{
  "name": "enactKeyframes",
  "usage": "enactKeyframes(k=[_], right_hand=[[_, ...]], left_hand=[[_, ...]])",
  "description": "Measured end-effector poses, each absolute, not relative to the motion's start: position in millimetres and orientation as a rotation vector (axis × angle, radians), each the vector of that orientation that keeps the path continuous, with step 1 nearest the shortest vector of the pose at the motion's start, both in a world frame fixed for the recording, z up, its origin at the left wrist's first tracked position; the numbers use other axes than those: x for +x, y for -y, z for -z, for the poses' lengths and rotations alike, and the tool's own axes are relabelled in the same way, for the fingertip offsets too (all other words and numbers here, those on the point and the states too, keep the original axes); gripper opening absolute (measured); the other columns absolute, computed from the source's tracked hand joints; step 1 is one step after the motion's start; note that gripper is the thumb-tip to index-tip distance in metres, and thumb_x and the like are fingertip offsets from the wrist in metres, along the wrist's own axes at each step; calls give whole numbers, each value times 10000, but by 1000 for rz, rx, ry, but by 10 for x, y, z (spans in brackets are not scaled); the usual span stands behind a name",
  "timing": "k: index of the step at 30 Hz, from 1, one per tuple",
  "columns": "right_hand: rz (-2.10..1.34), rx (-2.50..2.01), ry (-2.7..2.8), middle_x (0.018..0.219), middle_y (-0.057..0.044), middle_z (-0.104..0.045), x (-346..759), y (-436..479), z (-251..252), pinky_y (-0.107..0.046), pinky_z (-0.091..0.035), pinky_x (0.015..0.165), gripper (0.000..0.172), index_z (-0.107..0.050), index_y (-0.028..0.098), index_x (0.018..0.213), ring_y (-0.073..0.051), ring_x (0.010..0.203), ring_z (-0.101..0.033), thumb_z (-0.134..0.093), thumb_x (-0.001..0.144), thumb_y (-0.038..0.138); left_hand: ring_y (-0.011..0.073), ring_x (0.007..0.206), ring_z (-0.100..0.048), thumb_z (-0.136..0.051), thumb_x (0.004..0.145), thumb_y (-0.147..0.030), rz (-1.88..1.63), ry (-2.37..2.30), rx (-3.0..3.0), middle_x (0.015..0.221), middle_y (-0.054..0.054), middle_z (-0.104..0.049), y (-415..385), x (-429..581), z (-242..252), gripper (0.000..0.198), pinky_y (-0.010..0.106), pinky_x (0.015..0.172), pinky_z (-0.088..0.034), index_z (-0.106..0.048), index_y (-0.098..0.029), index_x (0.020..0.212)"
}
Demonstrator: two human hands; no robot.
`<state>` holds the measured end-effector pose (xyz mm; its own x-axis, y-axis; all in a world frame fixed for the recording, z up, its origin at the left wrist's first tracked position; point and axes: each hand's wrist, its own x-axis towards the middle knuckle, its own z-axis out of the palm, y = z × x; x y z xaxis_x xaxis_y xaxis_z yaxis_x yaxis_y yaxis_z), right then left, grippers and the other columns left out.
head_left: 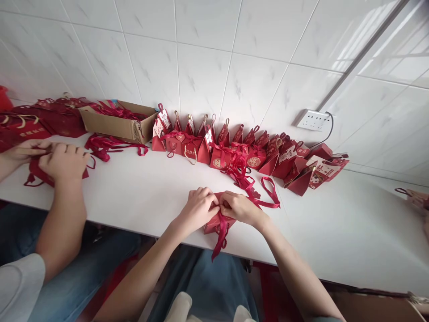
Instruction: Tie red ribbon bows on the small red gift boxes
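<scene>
Our left hand (198, 208) and right hand (240, 208) meet at 6 o'clock on the worktop (150, 192), fingers (212, 205) pinching the ribbon (221, 233) atop a red box (213, 225). More boxes (234, 152) line the wall (201, 67) at 12.

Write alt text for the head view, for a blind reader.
Left hand and right hand grip a red gift box, its ribbon trailing, at the near edge of the white table. A row of red boxes lines the tiled wall; a co-worker's hands work to the person's left.
</scene>
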<state>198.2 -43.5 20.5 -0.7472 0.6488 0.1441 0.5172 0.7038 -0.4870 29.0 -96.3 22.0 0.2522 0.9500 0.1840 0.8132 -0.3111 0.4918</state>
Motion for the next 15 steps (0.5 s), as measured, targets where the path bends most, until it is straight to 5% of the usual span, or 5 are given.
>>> enactKeyframes(k=[15], right_hand=[[-748, -866, 2326, 654, 23, -512, 2018, 551, -123, -212, -350, 497, 138, -515, 184, 688, -94, 536, -410, -488, 723, 53]], left_hand=[[197, 870, -554, -480, 868, -123, -873, -1706, 2246, 891, 36, -592, 1009, 381, -16, 131, 357, 749, -468, -538, -179, 764]])
